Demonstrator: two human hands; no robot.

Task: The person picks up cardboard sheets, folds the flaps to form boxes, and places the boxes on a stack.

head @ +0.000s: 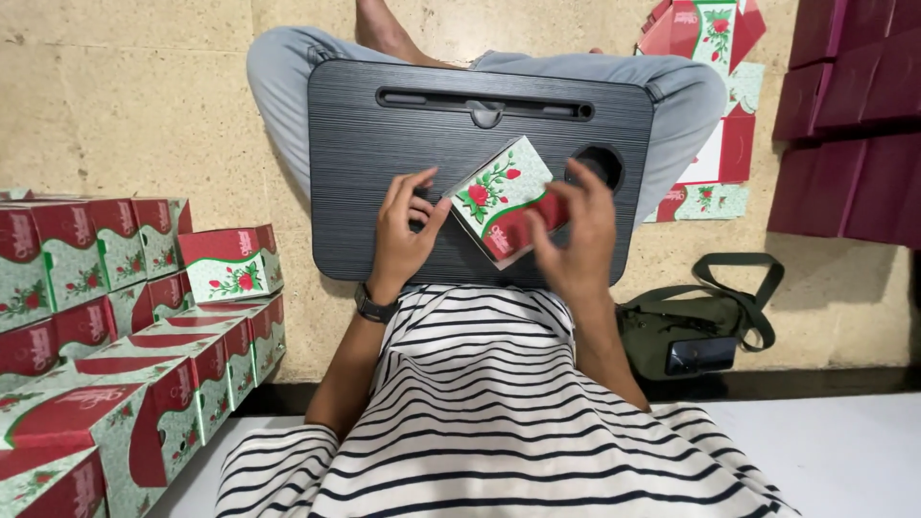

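Note:
A small carton [501, 197], white-green with red roses and a red band, is tilted above a dark grey lap tray [384, 144] that rests on my crossed legs. My left hand [403, 230], with a watch on its wrist, touches the carton's left edge with the fingers curled. My right hand [576, 235] grips the carton's right, red end from the front. Part of the carton's lower right is hidden behind my right fingers.
Several assembled cartons [125, 326] of the same print are stacked at the left. Flat unfolded carton blanks [710, 58] lie at the upper right, beside dark red sheets [854, 115]. A green shoulder bag [700, 331] with a phone lies at the right on the stone floor.

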